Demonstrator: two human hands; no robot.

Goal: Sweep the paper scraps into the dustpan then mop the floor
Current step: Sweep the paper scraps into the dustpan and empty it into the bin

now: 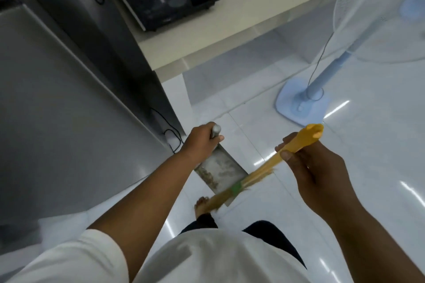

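two grips are busy at mid-frame: our left grip (200, 139) curls round the handle of the metal dustpan (218, 171), which sits on the white tiled floor (379, 156) just below it, specks of debris inside. our right grip (315, 167) holds the yellow broom (301, 139), bristles across the pan's lip, beside our bare foot (202, 205). a blue fan (301, 101) stands upper right, a table (230, 30) above.

The floor (345, 190) is glossy white tile that throws back streaks of light. The dustpan (220, 167), centre frame, looks like dull grey metal, scuffed and speckled. The broom (259, 171) has a smooth yellow plastic grip and rough straw-like bristles. At left, the fridge (57, 99) is matt grey metal. The fan (287, 99), at right, is smooth pale-blue plastic.
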